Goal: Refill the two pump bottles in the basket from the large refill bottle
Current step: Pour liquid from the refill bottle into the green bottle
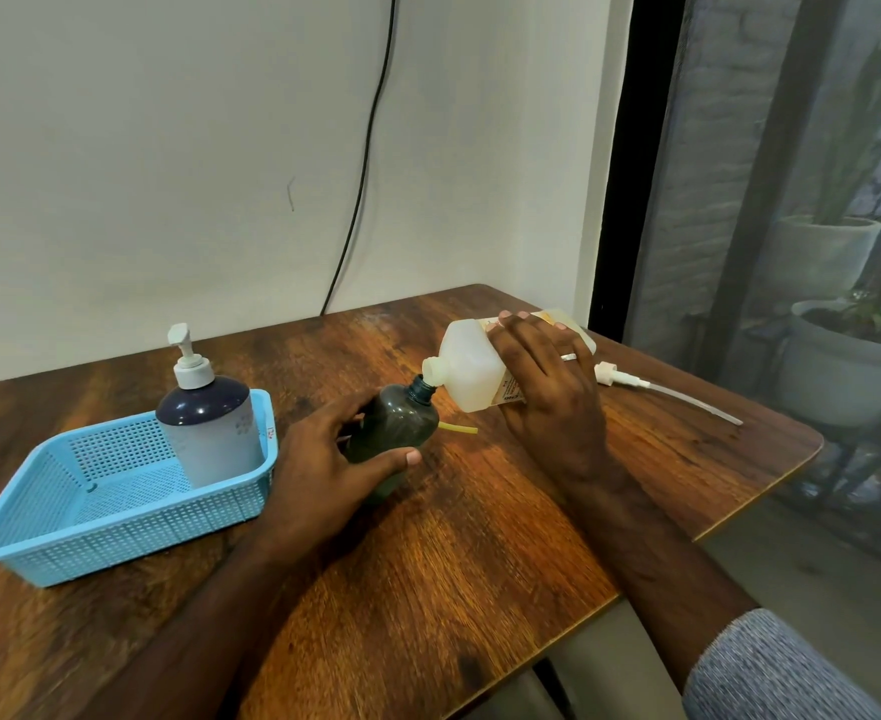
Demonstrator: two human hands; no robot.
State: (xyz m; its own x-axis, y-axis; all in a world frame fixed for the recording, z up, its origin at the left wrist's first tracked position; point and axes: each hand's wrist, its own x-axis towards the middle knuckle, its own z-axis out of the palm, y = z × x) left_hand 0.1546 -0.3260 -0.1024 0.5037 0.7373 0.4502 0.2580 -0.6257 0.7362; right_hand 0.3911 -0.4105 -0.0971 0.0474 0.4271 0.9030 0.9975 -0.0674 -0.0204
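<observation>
Seen from the head camera: the right hand (547,387) wraps its grip over the large refill bottle (472,368), a pale translucent, squarish bottle with a label under the fingers. It is tipped well over, uncapped neck pointing left and down, its mouth meeting the open neck of the dark pump bottle (399,431). That bottle, smoky grey-green and see-through, stands uncapped on the wooden bench (480,537), leaning slightly; the left hand (324,459) curls round its body, thumb across the front. A short yellow tube (458,428) lies on the bench just behind it. The second pump bottle (210,428), dark blue above and pale grey below with a white pump head, stands upright in the far right corner of the light-blue perforated basket (64,543) at bench left. A white pump head with long dip tube (656,387) lies on the bench beyond the right hand.
</observation>
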